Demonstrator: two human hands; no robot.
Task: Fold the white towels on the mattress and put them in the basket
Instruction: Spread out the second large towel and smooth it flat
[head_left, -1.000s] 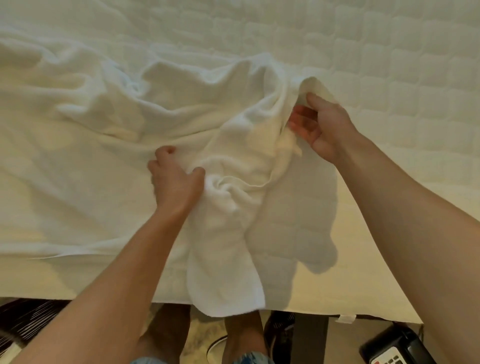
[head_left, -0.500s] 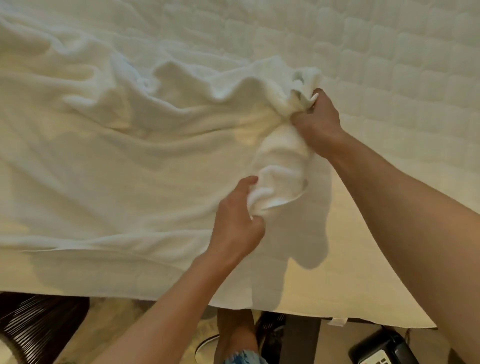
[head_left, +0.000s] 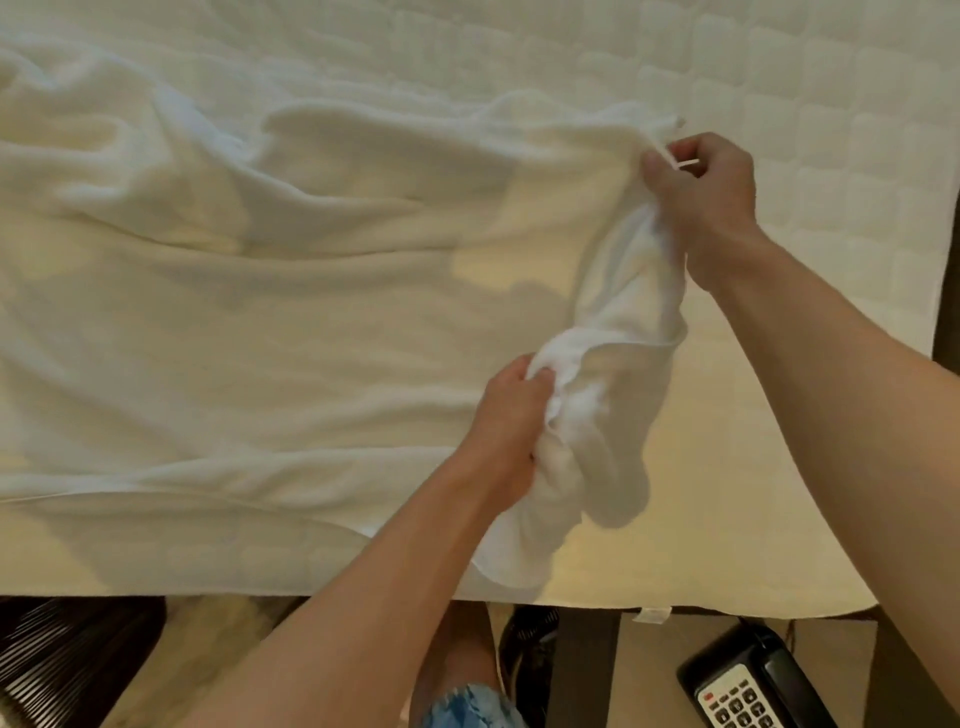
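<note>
A large white towel (head_left: 291, 291) lies rumpled across the quilted mattress (head_left: 831, 104), covering most of its left and middle. Its right edge is bunched into a thick roll (head_left: 623, 322) lifted off the mattress. My right hand (head_left: 706, 192) is shut on the far corner of that edge, a small tag showing between the fingers. Closer to me, my left hand (head_left: 511, 415) is shut on the near part of the same bunched edge, whose loose end hangs down to the mattress front edge. No basket is in view.
The mattress front edge (head_left: 727, 605) runs across the bottom, its right edge at the far right. Below it are the floor, a dark slatted object (head_left: 67, 665) at bottom left, a black telephone (head_left: 748, 686) at bottom right, and my leg.
Both hands have slid rightward along the towel's edge. My right hand closed on the far corner, and my left hand moved from the towel's middle to the near bunched end.
</note>
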